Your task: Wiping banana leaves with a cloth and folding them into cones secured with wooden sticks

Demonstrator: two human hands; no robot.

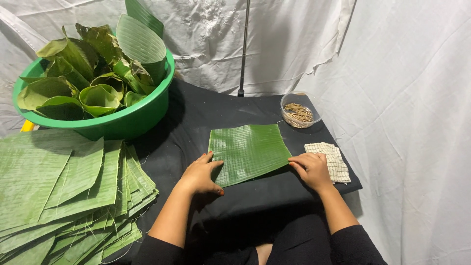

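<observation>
Where the leaf lies: a cut banana leaf piece [248, 152] lies flat mid-frame on the black table [196, 122].
Left hand [201, 174]: grip loose, fingertips pressing the leaf's lower left edge.
Right hand [311, 169]: grip open, flat on its right corner, beside a checked cloth [333, 159].

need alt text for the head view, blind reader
Two bare hands, left hand and right hand, press the side edges of a square banana leaf flat on a black table. A leaf stack and green basin of rolled leaves sit left; a bowl of sticks and checked cloth right.
</observation>
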